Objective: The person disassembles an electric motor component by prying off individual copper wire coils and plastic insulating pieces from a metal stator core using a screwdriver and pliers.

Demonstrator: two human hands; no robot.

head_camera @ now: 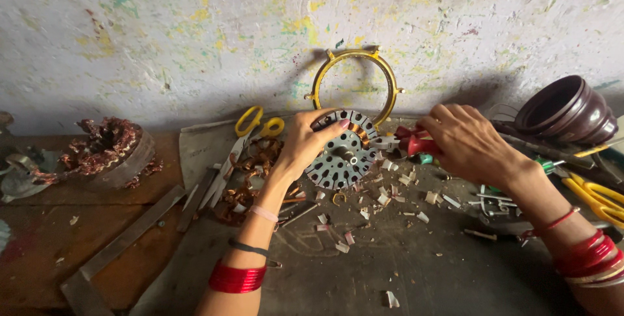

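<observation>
On a cluttered bench (416, 270), the left hand (304, 142) tilts a round grey slotted stator core (343, 152) up on its edge, its grip closed over the upper left rim. The disc shows a ring of slots, a central hub and copper winding along its top right edge. Just beside it, the right hand (465, 140) holds a red-handled tool (414, 141), its tip meeting the core's right rim amid scattered paper scraps (383, 196).

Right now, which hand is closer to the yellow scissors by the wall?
Left. The left hand holds the round metal disc just beside the yellow scissors. The right hand is across the disc, gripping a red tool.
</observation>
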